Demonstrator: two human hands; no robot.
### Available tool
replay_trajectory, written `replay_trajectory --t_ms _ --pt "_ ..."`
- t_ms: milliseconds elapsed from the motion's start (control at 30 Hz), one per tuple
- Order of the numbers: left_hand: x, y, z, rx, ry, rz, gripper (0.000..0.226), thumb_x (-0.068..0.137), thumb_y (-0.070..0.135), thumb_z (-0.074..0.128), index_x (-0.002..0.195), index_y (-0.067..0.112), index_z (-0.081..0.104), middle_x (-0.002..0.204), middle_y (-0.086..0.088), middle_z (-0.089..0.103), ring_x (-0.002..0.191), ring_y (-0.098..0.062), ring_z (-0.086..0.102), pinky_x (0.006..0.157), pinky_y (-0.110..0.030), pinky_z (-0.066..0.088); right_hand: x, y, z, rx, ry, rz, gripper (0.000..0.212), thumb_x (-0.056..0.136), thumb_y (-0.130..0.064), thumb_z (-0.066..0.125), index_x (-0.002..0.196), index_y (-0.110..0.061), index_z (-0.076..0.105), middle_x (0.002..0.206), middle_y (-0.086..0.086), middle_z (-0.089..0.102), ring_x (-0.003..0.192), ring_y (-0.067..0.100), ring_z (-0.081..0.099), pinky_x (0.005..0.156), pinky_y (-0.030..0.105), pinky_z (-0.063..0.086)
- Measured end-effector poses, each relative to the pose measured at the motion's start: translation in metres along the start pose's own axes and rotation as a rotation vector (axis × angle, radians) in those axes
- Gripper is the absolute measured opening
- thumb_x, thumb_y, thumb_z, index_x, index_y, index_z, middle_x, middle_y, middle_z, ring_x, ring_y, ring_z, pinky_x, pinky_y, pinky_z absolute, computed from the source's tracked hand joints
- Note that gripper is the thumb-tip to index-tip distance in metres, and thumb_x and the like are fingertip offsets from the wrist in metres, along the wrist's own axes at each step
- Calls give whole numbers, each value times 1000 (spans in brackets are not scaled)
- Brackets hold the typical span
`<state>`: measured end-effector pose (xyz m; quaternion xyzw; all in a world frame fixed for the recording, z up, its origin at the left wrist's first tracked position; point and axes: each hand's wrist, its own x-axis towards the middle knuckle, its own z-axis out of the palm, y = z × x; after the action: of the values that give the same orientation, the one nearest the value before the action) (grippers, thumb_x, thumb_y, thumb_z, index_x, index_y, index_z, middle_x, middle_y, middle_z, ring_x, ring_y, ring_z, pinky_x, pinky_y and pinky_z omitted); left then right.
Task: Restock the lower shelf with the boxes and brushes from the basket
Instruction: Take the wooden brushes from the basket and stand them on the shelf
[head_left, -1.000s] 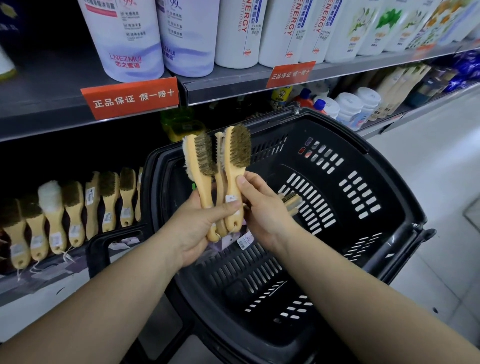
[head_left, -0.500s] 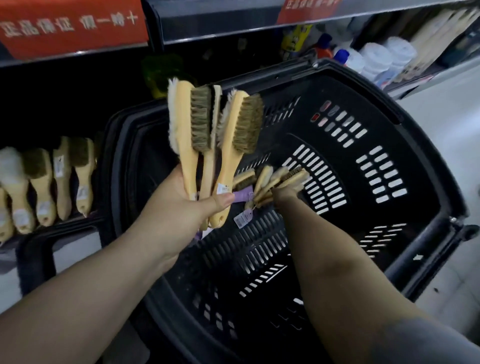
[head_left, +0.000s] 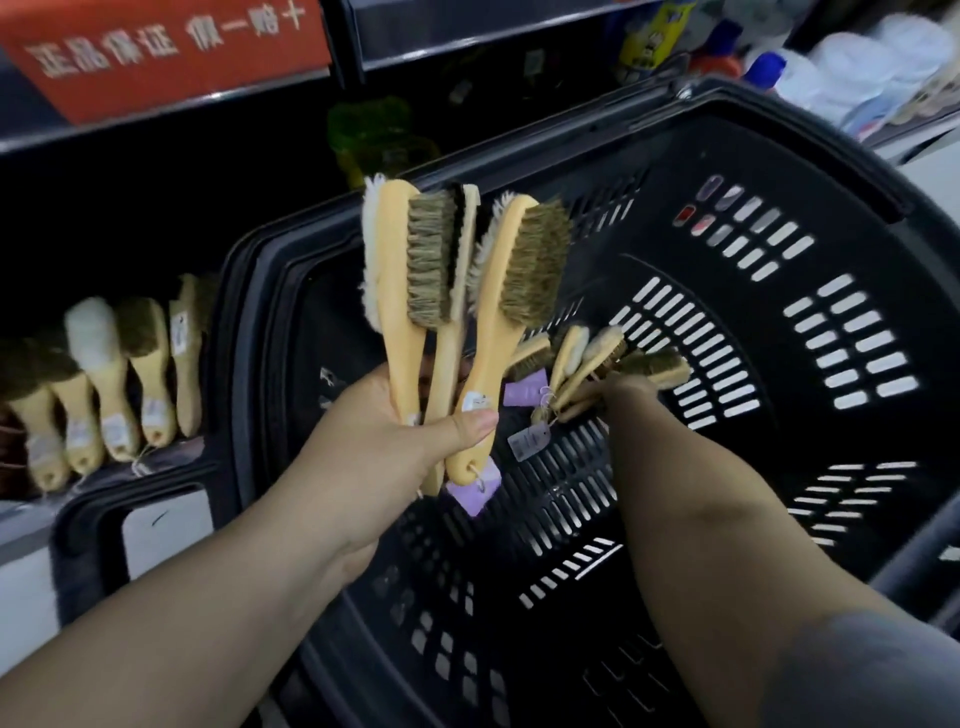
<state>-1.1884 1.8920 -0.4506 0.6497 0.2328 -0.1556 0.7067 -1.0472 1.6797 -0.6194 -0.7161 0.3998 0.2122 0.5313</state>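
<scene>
My left hand (head_left: 387, 447) grips three wooden brushes (head_left: 457, 291) by their handles and holds them upright over the near left rim of the black basket (head_left: 810, 171). Purple tags hang from their ends. My right hand (head_left: 615, 389) reaches deep into the basket and closes on a few more brushes (head_left: 597, 358) lying on its slotted wall; its fingers are mostly hidden behind them. On the lower shelf at the left stands a row of the same brushes (head_left: 119, 384).
A red price strip (head_left: 166, 47) marks the shelf edge above. Bottles (head_left: 857, 67) stand on the lower shelf behind the basket's far rim. The basket handle (head_left: 135, 499) lies against the shelf front at the left.
My right hand let go of the bundle in my left hand and reached down into the basket to the remaining brushes. The view moved closer and lower.
</scene>
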Motion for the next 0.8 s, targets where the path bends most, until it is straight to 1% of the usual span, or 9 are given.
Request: replay_trajectory --t_ms 100,167,233,333,400,467,600,733,800 --pt "0 0 0 23 -10 9 10 81 16 70 89 11 63 60 -6 65 40 -8 52 35 -16 36 -2 -10 -10 -39 1 25 43 87 -9 61 127 2 48 127 19 56 118 32 54 103 42 43" --pt "0 0 2 11 13 27 9 81 15 70 87 12 64 54 1 64 39 -5 53 37 -14 37 -14 -24 -15 -92 39 -44 41 89 -21 60 121 3 53 119 19 61 108 32 60 94 37 49" --pt "-2 2 5 -13 24 59 9 81 12 70 86 14 63 49 7 63 37 0 52 36 -10 36 -35 -38 -18 -151 1 -160 33 90 -22 58 111 3 57 110 19 64 102 33 62 85 35 50" --pt "-11 7 4 -39 38 107 10 81 12 70 84 17 62 51 10 65 40 3 55 39 -11 39 -79 -57 -19 -43 -247 -201 11 93 -9 46 97 -6 56 91 13 63 82 26 65 72 34 52" --pt "-20 9 0 -84 50 118 11 80 14 71 85 21 65 60 9 70 51 -1 63 50 -18 45 -114 -67 -23 135 -403 -170 16 93 -5 40 87 -5 55 72 8 61 58 17 64 58 28 52" --pt "-30 13 -8 -163 56 113 11 80 14 71 88 21 67 66 6 72 57 -6 65 53 -22 46 -150 -70 -25 280 -532 -146 18 94 -6 39 91 0 55 63 8 60 46 15 59 55 29 56" --pt "-61 21 -30 -258 56 121 9 81 16 70 90 15 68 66 0 68 56 -11 60 52 -20 44 -233 -69 -17 321 -794 -175 22 93 -8 34 100 -2 54 68 5 56 46 12 50 56 27 54" --pt "-94 15 -66 -380 119 112 17 79 17 70 95 12 69 80 -11 63 70 -20 54 64 -27 45 -301 -59 3 333 -1067 -219 29 91 -1 33 109 -3 56 80 6 65 60 16 61 62 30 56" --pt "-108 8 -87 -436 168 114 27 76 16 70 101 7 67 88 -13 60 78 -24 52 63 -28 50 -328 -52 16 308 -1157 -229 30 92 0 35 115 -2 55 90 8 69 67 17 66 61 30 57"
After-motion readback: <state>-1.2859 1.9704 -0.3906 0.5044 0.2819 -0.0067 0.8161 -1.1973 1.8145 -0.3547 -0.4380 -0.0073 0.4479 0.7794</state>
